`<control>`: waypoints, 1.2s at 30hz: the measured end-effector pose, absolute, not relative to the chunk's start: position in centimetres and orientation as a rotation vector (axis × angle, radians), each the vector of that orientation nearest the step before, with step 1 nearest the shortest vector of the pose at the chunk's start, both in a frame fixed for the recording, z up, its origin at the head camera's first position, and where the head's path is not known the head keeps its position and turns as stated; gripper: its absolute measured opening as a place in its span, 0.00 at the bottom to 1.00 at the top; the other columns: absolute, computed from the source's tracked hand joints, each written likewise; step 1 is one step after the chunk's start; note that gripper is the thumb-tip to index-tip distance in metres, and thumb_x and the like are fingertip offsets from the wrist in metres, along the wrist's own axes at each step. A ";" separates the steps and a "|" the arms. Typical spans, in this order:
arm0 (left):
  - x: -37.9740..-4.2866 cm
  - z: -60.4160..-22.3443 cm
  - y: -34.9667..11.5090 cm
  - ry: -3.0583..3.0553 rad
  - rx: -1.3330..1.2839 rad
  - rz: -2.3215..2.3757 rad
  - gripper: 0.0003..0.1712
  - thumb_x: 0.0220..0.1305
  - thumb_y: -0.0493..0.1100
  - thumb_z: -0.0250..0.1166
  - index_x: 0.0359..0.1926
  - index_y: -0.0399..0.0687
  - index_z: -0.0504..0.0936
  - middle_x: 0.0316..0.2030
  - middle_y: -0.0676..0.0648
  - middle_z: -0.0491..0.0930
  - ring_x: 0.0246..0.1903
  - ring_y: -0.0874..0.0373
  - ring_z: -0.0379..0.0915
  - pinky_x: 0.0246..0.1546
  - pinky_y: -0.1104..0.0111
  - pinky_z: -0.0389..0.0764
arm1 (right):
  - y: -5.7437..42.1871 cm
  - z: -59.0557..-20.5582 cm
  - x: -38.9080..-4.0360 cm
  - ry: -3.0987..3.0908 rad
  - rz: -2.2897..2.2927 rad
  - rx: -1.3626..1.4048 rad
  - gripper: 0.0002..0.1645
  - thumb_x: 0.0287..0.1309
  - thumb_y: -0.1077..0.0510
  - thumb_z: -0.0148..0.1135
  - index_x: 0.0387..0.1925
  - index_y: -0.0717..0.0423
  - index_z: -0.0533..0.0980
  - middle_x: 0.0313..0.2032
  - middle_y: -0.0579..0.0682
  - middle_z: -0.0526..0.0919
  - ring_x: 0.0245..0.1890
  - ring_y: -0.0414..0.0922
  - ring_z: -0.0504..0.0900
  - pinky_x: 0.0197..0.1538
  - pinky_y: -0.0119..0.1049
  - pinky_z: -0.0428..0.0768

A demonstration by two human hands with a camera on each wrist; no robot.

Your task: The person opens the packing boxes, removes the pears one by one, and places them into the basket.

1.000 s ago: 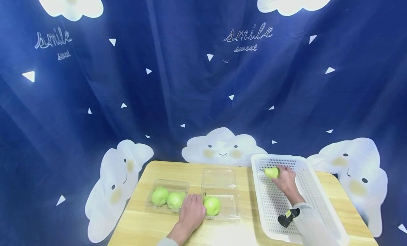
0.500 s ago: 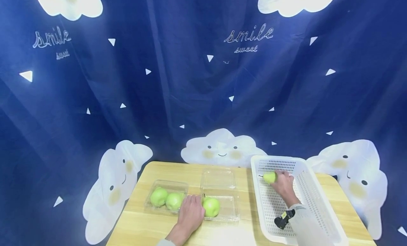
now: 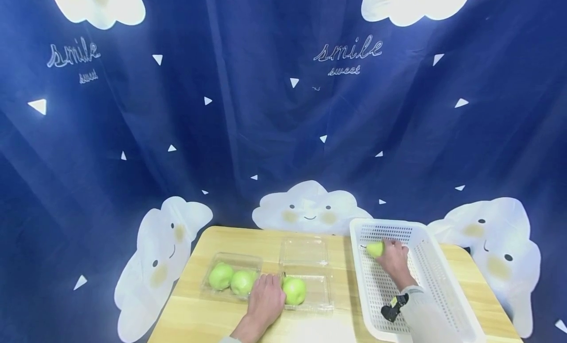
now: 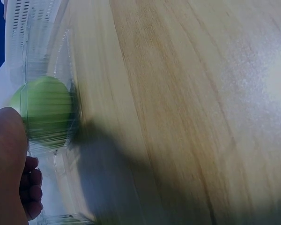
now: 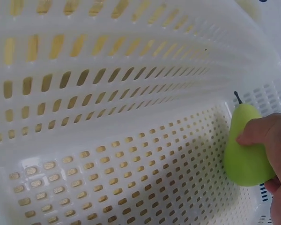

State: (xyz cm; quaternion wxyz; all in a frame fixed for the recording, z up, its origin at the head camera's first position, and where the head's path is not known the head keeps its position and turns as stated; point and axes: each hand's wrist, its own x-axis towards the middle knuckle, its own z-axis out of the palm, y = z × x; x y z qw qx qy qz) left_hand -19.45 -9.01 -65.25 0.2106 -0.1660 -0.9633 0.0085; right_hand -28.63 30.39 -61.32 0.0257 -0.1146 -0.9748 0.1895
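My right hand grips a green pear low inside the white perforated basket, near its far left corner. The pear's dark stem points away from the fingers. My left hand holds the near left edge of an opened clear plastic clamshell box, beside a green apple lying in it. In the left wrist view the thumb is by the apple and the other fingers curl below it. Left of this hand, a second clear box contains two green apples.
The boxes and basket stand on a light wooden table. The clamshell's lid lies folded back behind its base. A dark blue curtain with clouds hangs behind the table. A black wrist device is strapped to my right wrist.
My right hand has moved slightly left and down with the pear, deeper into the basket, then nearly stopped. My left hand has stayed at the box.
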 end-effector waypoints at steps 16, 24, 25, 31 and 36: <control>-19.3 -65.6 -9.0 -2.656 -0.462 -0.011 0.12 0.60 0.47 0.64 0.25 0.51 0.71 0.20 0.54 0.63 0.23 0.61 0.55 0.26 0.73 0.56 | 30.2 -59.8 -27.5 -3.048 0.716 -0.376 0.45 0.52 0.65 0.71 0.71 0.69 0.65 0.69 0.77 0.61 0.67 0.75 0.63 0.66 0.68 0.73; -19.2 -65.4 -9.0 -2.588 -0.480 -0.008 0.12 0.58 0.46 0.63 0.23 0.52 0.69 0.19 0.56 0.60 0.22 0.62 0.51 0.26 0.75 0.47 | 30.5 -59.2 -27.1 -3.021 0.731 -0.328 0.44 0.53 0.64 0.71 0.71 0.69 0.66 0.69 0.77 0.61 0.68 0.75 0.62 0.66 0.69 0.73; -19.2 -65.4 -9.0 -2.585 -0.479 -0.009 0.12 0.58 0.46 0.63 0.23 0.52 0.69 0.19 0.56 0.60 0.22 0.62 0.50 0.27 0.75 0.47 | 30.5 -59.1 -27.1 -3.010 0.738 -0.308 0.44 0.53 0.63 0.71 0.71 0.69 0.66 0.68 0.77 0.61 0.68 0.75 0.62 0.67 0.69 0.72; -19.3 -65.7 -9.1 -2.615 -0.471 -0.029 0.12 0.59 0.46 0.63 0.24 0.51 0.70 0.20 0.54 0.62 0.22 0.61 0.53 0.25 0.74 0.52 | 29.8 -57.7 -27.0 -2.934 0.777 -0.131 0.43 0.55 0.60 0.70 0.70 0.69 0.67 0.68 0.77 0.64 0.69 0.76 0.63 0.71 0.71 0.66; -19.4 -65.8 -9.0 -2.609 -0.468 -0.029 0.11 0.58 0.47 0.61 0.24 0.51 0.69 0.20 0.54 0.61 0.22 0.61 0.53 0.25 0.73 0.53 | 28.0 -56.0 -26.7 -2.843 0.818 0.024 0.42 0.52 0.60 0.73 0.68 0.71 0.69 0.65 0.76 0.68 0.67 0.76 0.65 0.71 0.71 0.66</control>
